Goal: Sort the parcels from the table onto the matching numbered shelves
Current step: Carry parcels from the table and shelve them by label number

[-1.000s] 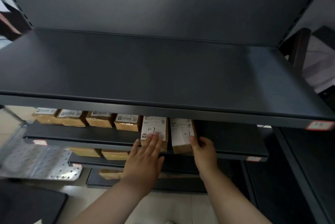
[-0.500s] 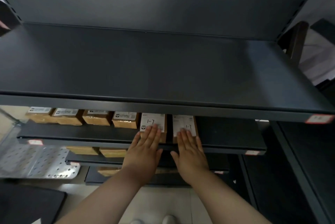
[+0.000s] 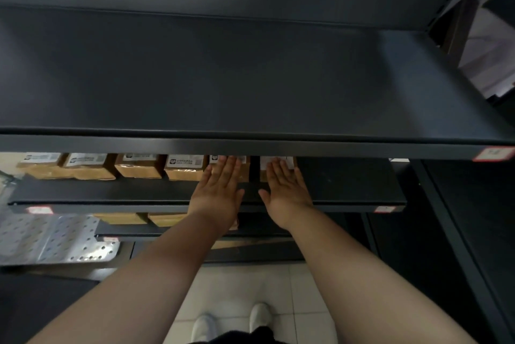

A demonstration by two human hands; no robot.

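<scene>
overhanging top shelf (image 3: 250,78) partly hiding parcels (image 3: 138,170), perforated plate (image 3: 53,240) left

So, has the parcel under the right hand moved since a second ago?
Yes. The parcel under the right hand has gone back from the shelf's front lip, level with the row.

Six parcels (image 3: 139,169) in the top row, at least two more below. Left hand (image 3: 218,193) plus right hand (image 3: 287,190) — that's two — then two white shoes (image 3: 204,325), four red-edged tags (image 3: 493,154), one perforated plate (image 3: 55,240).
</scene>
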